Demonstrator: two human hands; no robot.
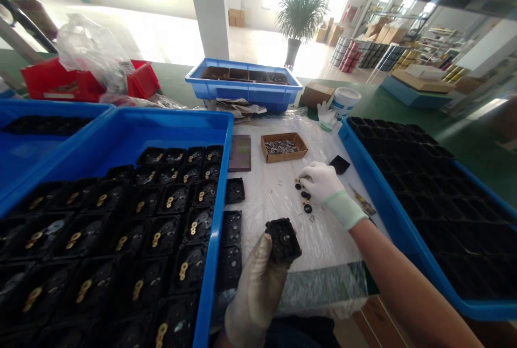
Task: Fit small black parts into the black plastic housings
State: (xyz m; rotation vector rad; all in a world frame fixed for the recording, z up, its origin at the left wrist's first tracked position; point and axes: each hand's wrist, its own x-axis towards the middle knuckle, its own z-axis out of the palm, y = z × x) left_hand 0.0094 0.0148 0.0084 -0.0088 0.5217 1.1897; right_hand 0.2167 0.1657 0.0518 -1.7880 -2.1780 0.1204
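My gloved left hand [258,283] is wrapped round a square black plastic housing [283,241], held tilted with its inside facing up. A small metal pin shows in the housing's middle. To the right, my gloved right hand [323,182] reaches down to the plastic-covered table, fingertips pinched together by several small black gears [307,208] with brass-coloured parts. Whether a small part sits between those fingertips I cannot make out. Beyond the hand lies a black square cover [340,165]. Further back is a cardboard box [284,147] of small metal pins.
On the left, a blue tray [226,175] holds rows of black housings with brass gears. Several more housings [231,227] line its right side. Another blue tray [404,235] of black parts stands right. At the back are a blue bin [242,89], red bins [143,79] and a white tub [346,101].
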